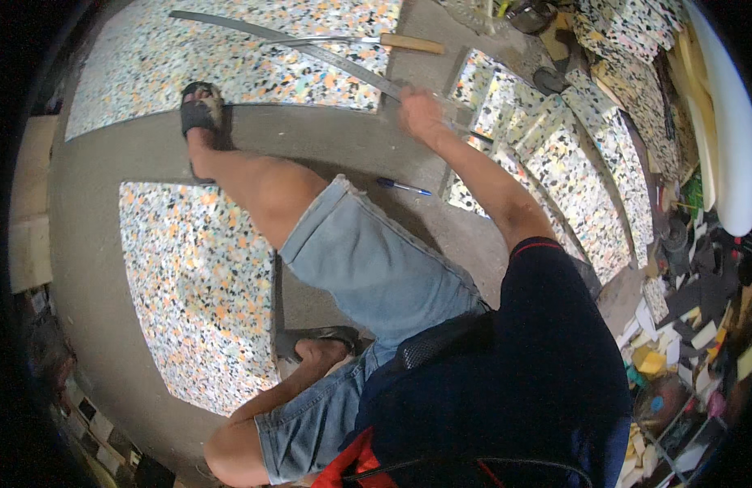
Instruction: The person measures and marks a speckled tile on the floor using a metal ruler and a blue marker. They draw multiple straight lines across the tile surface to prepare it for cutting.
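My right hand point(421, 110) is closed around a long metal ruler point(343, 69), which lies slanting over a large speckled foam sheet point(124, 65). A long blade with a wooden handle point(413, 43) crosses the ruler on that sheet. Just right of my hand, several cut speckled foam pieces point(588, 179) lie overlapping. A blue pen point(403, 186) rests on the concrete below my hand. My left hand is out of sight.
My sandalled foot touches the upper sheet's edge. Another foam piece point(189, 293) lies at lower left. Foam offcuts point(701, 333) and mixed scraps heap along the right, near upright pale slabs point(730, 122). Flat boards point(32, 244) line the left side.
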The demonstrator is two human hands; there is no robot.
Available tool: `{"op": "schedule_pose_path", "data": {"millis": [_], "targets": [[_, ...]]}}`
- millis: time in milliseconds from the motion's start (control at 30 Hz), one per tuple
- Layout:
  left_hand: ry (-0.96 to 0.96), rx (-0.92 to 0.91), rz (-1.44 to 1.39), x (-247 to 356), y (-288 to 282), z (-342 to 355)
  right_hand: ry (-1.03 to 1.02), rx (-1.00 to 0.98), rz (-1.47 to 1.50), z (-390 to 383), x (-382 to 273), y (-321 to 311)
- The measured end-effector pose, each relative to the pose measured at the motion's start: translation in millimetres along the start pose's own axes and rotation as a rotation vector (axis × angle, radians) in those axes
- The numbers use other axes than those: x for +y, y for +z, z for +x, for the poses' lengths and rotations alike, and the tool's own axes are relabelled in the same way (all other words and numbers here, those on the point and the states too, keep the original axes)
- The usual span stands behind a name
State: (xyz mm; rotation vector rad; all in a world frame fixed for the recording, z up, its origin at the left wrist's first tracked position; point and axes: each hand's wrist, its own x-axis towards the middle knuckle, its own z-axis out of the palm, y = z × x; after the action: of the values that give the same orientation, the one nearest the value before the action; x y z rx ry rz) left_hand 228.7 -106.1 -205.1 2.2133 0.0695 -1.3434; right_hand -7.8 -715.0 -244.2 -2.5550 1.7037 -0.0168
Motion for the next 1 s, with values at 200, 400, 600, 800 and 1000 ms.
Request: {"op": "schedule_pose_path", "data": {"millis": [200,400,600,800,1000], "targets": [[0.181,0.562,0.054,-17,-131,-35,0.231,-0.205,0.285,19,4,-7],[0.46,1.023,0.057,27,-246,-120,0.036,0.159,0.475,25,-47,-142],[0.73,1.202,0.132,136,-249,-187,-0.471,0.55,0.549,21,-67,-248],[1.328,1.331,0.777,265,-216,-240,-0.758,0.37,0.653,-57,-153,-355],[1.009,1.211,1.078,220,-241,-236,-1.285,0.251,0.684,-122,-241,-393]]}}
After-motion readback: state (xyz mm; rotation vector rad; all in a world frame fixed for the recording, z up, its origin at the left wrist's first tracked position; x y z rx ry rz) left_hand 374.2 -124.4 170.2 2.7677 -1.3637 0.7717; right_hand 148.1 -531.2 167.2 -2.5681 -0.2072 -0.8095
